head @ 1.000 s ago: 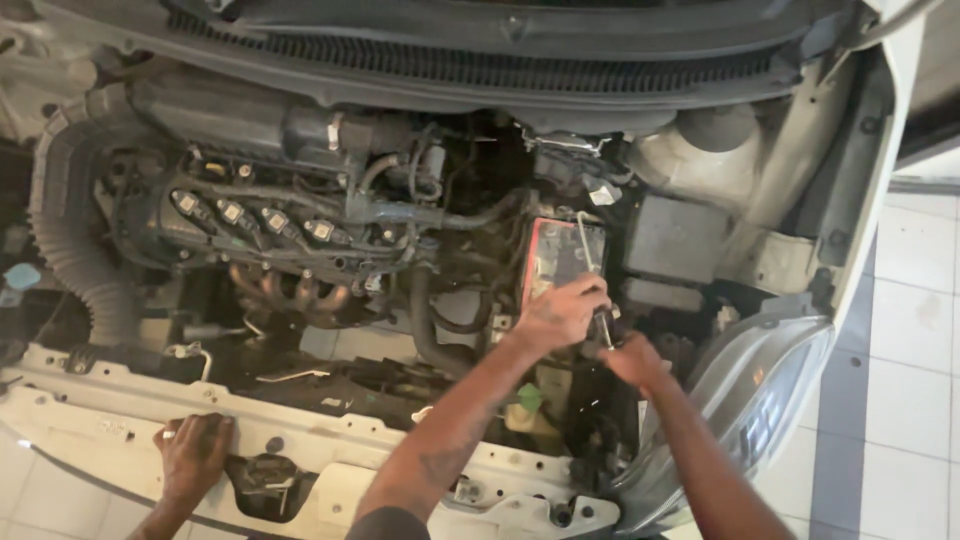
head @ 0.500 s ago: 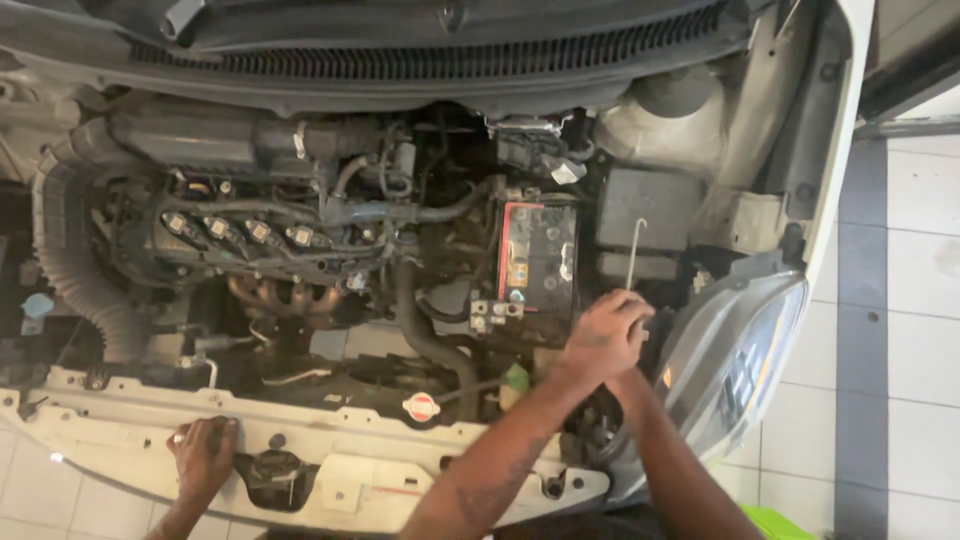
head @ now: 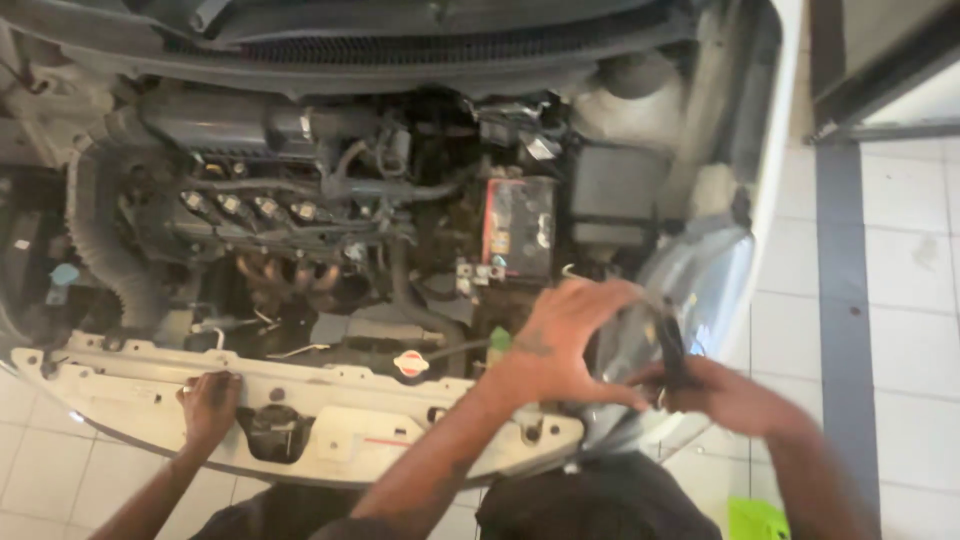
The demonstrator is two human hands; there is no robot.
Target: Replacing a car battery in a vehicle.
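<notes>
Head view, looking down into an open engine bay of a white car. My right hand (head: 725, 392) sits at the bay's front corner by the clear plastic headlamp (head: 700, 285). Its fingers are clenched round the short dark-handled hand tool (head: 672, 350), which stands roughly upright just over the lamp housing. I'd say the fist grip is for keeping the tool steady.

Left hand (head: 565, 340) is just beside it, over the same corner, with the forearm crossing the white plastic front panel (head: 330, 385). Its fingers look spread and curled, but there's motion blur, so I can't tell if they grip anything or just brace next to the tool.

A third hand (head: 208, 405) lies flat on the panel's front edge, well apart from the other two and near the black latch. It's prob. leaning there for support. I can't tell whose it is.

The black boxy battery with the red label (head: 520, 228) sits behind the left hand, towards the bay's rear. A small round red-and-white cap (head: 409, 363) is on the panel's rear edge. A ribbed black intake hose (head: 95, 250) curves along the far side. The car stands on a pale tiled floor (head: 900, 300).
</notes>
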